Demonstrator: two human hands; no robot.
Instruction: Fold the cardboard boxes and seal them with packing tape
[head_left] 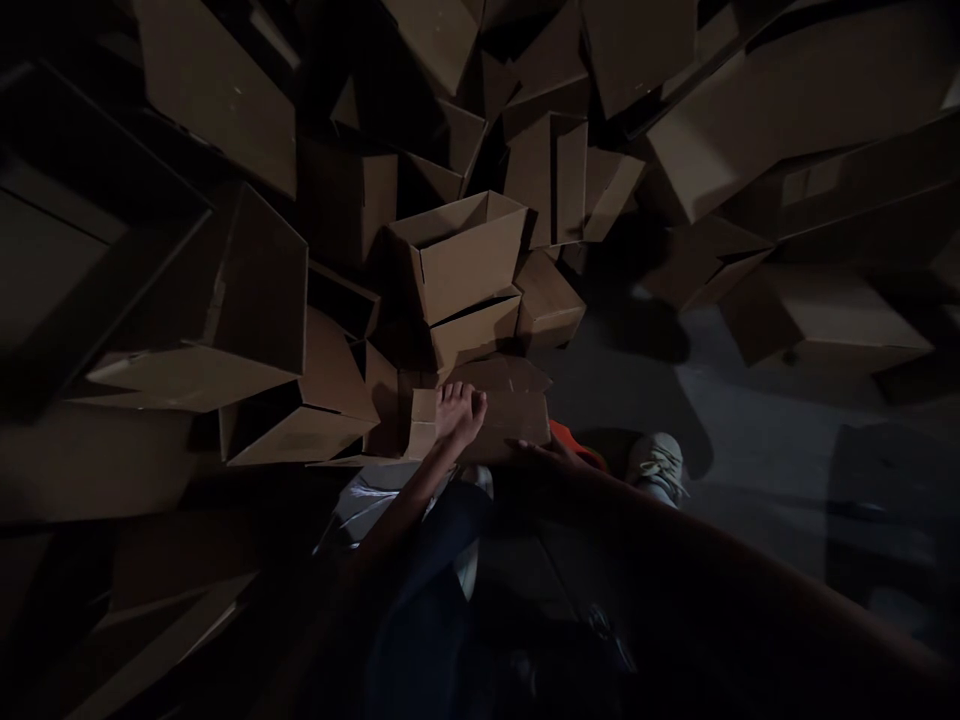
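Observation:
My left hand (460, 412) is closed over the top edge of a flat piece of brown cardboard box (510, 405) held in front of me. My right hand (551, 455) grips the same cardboard from below at its right lower edge, with its fingers mostly hidden under it. Something orange (576, 443) shows just behind the right hand. The scene is very dark.
A big heap of open and folded cardboard boxes (461, 255) fills the left, back and right. Bare grey floor (750, 440) lies to the right. My shoe (660, 465) stands on it, with my dark trouser legs (427, 590) below.

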